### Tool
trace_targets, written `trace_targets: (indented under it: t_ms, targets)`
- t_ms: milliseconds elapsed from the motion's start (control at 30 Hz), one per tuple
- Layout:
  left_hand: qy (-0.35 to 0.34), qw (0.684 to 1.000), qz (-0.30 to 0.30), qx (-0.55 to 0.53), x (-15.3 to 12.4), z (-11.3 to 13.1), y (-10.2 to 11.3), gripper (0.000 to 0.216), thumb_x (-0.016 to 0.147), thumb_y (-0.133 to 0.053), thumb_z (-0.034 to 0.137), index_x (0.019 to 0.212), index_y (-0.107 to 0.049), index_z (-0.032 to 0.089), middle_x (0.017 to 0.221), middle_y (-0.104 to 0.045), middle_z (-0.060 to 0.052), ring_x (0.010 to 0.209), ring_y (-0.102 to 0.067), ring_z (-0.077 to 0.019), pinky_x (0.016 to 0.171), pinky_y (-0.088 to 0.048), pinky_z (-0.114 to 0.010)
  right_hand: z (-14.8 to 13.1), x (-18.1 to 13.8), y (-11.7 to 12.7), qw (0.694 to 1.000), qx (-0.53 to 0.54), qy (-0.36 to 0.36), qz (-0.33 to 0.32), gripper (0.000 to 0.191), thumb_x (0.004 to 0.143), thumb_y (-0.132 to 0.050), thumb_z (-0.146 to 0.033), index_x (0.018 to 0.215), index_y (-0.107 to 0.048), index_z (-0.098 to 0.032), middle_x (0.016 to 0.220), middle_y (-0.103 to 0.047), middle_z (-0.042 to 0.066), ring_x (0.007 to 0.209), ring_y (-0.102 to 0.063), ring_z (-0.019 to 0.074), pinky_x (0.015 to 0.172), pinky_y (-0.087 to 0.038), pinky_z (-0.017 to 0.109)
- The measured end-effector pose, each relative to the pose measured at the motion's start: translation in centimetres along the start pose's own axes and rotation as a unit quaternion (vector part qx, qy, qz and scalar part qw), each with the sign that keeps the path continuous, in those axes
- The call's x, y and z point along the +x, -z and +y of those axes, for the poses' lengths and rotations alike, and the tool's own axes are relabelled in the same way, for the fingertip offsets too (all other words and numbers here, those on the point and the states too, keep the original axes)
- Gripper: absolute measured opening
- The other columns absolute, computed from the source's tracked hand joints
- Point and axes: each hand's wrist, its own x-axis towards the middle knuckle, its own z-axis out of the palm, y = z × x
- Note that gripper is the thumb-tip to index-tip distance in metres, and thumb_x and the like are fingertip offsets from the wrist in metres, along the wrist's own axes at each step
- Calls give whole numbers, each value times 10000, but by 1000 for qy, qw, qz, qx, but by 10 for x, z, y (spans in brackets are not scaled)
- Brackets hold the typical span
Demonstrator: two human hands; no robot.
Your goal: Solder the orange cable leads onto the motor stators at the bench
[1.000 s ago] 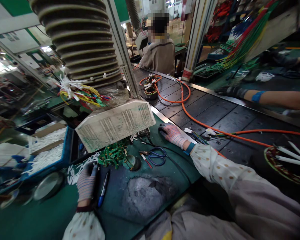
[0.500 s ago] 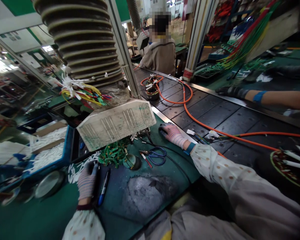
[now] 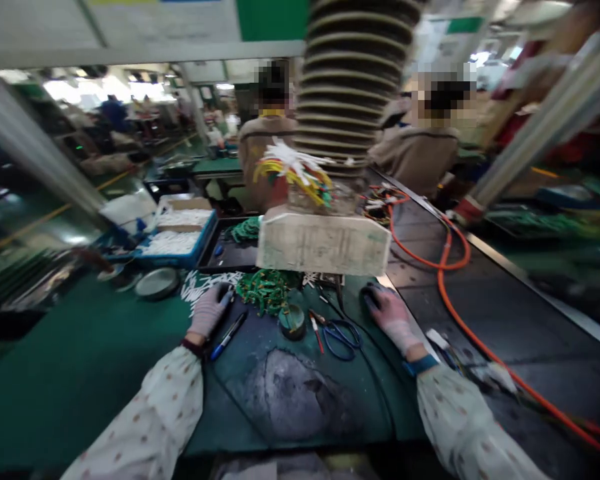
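My left hand (image 3: pixel 213 310), in a striped glove with dark fingertips, rests at the edge of a pile of thin white tubes (image 3: pixel 195 285). Its fingers look loosely bent and apart, with nothing plainly held. Just right of it lies a heap of green wire pieces (image 3: pixel 265 290), and below it a blue marker (image 3: pixel 229 337). My right hand (image 3: pixel 387 313), gloved likewise, lies on the bench edge beside the conveyor, fingers loosely spread and somewhat blurred. Between the hands are a small round tin (image 3: pixel 292 321), blue-handled scissors (image 3: pixel 341 339) and a red-and-white pen-like stick (image 3: pixel 316 332).
A pale fume hood (image 3: pixel 324 243) hangs from a ribbed duct (image 3: pixel 353 87) over the bench. Blue bins (image 3: pixel 200 247) of white tubes stand left, near a round metal dish (image 3: pixel 157 283). An orange cable (image 3: pixel 453 313) crosses the conveyor (image 3: pixel 415 267). Two people (image 3: pixel 265 160) sit ahead.
My view has swung left and levelled, so the hood and cable appear farther right. Both hands stay at about the same spots on the bench. A co-worker's gloved arm has left the clear view.
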Motion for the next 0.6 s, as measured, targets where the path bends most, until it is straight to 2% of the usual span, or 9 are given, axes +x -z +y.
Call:
trace_targets:
  t_ms: [100,200,300,600]
  targets:
    - [8,1000,13,-24,-4,-3,-8,359,1022,-604,446,1254,-758,220,1238,-825,-110,1163,-748,-319,1092,-579,-436,15,1,-11,999,-19,37,9,400,1015,-542,-303,1226,-858,-179,1222,-862,186,1100,-815,331,977,-644,444]
    - [1,999,15,-43,-7,-6,-13,294,1063,-639,395,1261,-762,215,1228,-819,-108,1141,-744,-291,1087,-580,-435,36,1,-26,999,23,24,38,440,1018,-504,-405,1217,-856,-231,1291,-854,153,1178,-805,320,1039,-641,436]
    - [-14,999,12,-49,-8,-8,-17,270,1108,-674,395,1275,-747,196,1245,-789,-103,1142,-738,-266,1105,-589,-494,51,1,-38,997,56,44,43,505,1016,-477,-483,1254,-840,-226,1351,-836,146,1241,-787,330,1090,-630,456]
    - [-34,998,17,-54,-10,-10,-21,314,1135,-665,460,1293,-738,199,1260,-767,-100,1132,-736,-257,1087,-610,-511,57,-1,-41,995,73,56,45,564,1019,-450,-538,1287,-821,-209,1416,-809,161,1274,-768,350,1112,-620,502]
